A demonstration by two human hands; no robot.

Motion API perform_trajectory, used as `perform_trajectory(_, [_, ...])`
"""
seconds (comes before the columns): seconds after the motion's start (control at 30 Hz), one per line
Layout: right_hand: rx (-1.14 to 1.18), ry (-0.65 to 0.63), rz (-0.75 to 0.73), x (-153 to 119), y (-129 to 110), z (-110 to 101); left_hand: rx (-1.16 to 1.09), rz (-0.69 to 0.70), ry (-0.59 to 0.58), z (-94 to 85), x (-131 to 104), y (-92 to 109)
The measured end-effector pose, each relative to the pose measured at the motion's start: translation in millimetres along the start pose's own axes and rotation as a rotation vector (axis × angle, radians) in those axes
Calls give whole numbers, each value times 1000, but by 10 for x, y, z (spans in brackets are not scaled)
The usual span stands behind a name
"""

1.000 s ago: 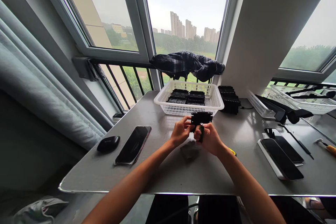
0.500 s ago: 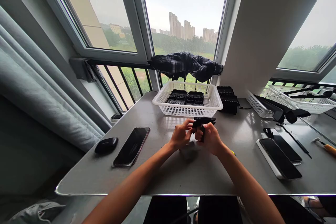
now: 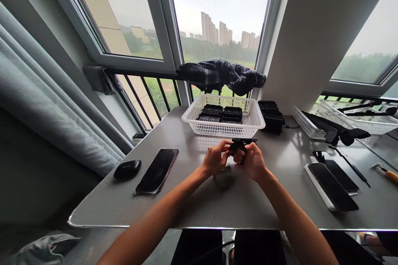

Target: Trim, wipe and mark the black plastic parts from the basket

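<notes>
Head view: a black part (image 3: 244, 141) is held up in two bare hands, just above the desk (image 3: 224, 211) and on the near side of a white basket; I see it almost edge-on. The left hand (image 3: 215, 158) pinches its left end between thumb and fingers. The right hand (image 3: 254, 161) is curled under its right side, closed around a dark narrow piece (image 3: 243, 156); I cannot tell whether that is a tool or joined to the part. I judge the part light and stiff, probably hard plastic, a little slick, with small projections that could snap, so I would take hold by the solid ends and press gently. Beyond it, the white basket (image 3: 217, 130) holds similar black pieces (image 3: 232, 114), and a black stack (image 3: 271, 116) stands just right of it. Farther out, a phone (image 3: 157, 172) lies to the left, beside a rounded black case (image 3: 127, 169).
</notes>
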State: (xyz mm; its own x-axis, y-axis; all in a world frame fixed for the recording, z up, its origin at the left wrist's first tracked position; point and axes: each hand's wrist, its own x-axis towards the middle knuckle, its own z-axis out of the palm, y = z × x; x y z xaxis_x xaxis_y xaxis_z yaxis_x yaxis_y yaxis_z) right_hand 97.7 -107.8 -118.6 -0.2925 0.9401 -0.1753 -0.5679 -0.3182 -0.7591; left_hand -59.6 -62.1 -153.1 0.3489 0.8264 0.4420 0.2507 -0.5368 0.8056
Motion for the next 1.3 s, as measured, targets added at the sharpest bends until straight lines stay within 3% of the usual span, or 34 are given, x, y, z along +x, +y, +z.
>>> perform_trajectory(0.23, [68,74,-46,-2,-30,-10,-21,-23,47,-14,13,9])
perform_trajectory(0.6, [-18,34,-37,18,50,22,-6,-3,13,14,-3,19])
perform_trajectory(0.8, [-96,-25,-110,-5,47,74,-218,-194,101,2,48,10])
perform_trajectory(0.87, [-184,24,-177,10,74,72,-298,-245,140,-17,79,-8])
perform_trajectory(1.1, [-659,423,-594,170,220,-93,-663,-340,267,-44,153,-41])
perform_trajectory(1.17, [-709,455,-619,191,235,-124,-732,-350,291,-25,151,-34])
perform_trajectory(1.3, [-712,399,-569,174,250,-101,-811,-313,309,29,127,-15])
